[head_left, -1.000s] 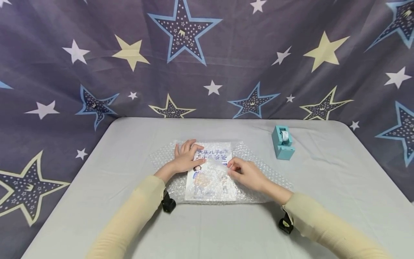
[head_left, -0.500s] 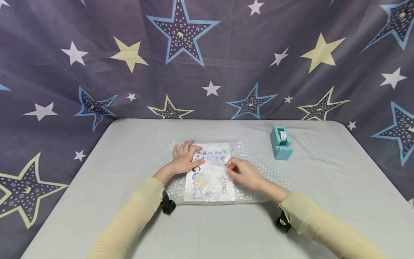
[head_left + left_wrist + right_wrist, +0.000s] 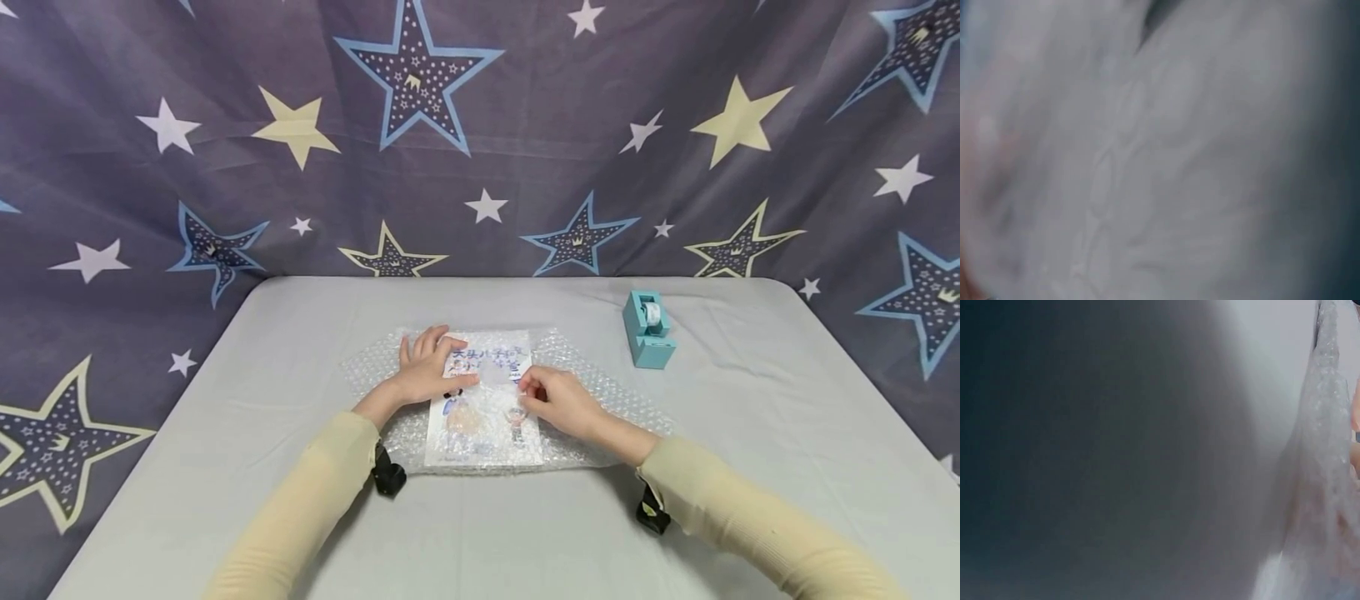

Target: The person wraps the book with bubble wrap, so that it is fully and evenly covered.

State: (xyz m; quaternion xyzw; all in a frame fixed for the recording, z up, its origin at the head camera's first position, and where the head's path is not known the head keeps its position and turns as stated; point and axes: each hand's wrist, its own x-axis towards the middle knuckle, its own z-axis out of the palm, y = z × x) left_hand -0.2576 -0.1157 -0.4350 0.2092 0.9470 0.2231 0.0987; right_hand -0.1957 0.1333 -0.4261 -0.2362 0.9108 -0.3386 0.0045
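A picture book with a white cover and blue characters lies under clear bubble wrap. The wrap spreads past both sides of the book. My left hand rests on the upper left of the wrapped book, fingers spread and thumb reaching towards the cover's middle. At the book's right edge my right hand pinches the bubble wrap between thumb and curled fingers. A smooth, hazy patch shows over the title between the two hands. The right wrist view catches a standing edge of bubble wrap; the left wrist view is blurred.
A teal tape dispenser with a roll of clear tape stands on the table to the right of the wrap. The table has a pale grey cloth. Behind it hangs a dark curtain printed with stars.
The right hand has shifted very slightly left, staying at the book's right edge. The hazy patch over the title has changed a little. The left hand holds its place.
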